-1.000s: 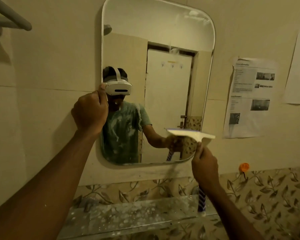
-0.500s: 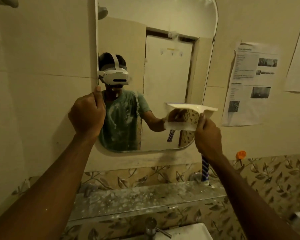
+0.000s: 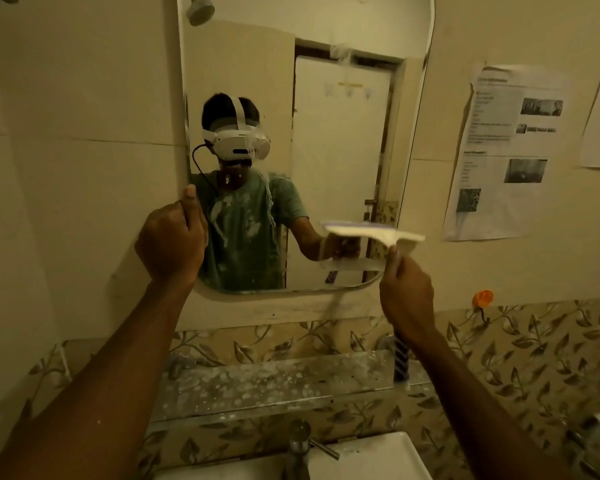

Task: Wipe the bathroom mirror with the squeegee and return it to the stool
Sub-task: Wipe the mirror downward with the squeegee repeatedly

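Observation:
A rounded wall mirror (image 3: pixel 343 140) fills the upper middle of the head view, with white smears on the glass. My left hand (image 3: pixel 172 242) grips the mirror's left edge, thumb up along the rim. My right hand (image 3: pixel 407 292) holds a squeegee (image 3: pixel 371 233) by its handle; the white blade lies roughly level at the mirror's lower right, its right end past the rim. The dark striped handle end (image 3: pixel 400 362) pokes out below my wrist. The stool is out of view.
A glass shelf (image 3: pixel 274 382) spotted with white runs below the mirror. Under it sit a tap (image 3: pixel 298 445) and a white basin (image 3: pixel 368 459). Printed sheets (image 3: pixel 506 150) hang on the wall at right, with an orange hook (image 3: pixel 483 297) below them.
The view has tilted down, bringing the tap and basin in. The squeegee rose from the mirror's bottom right to about my left hand's level. My left hand kept its hold on the edge.

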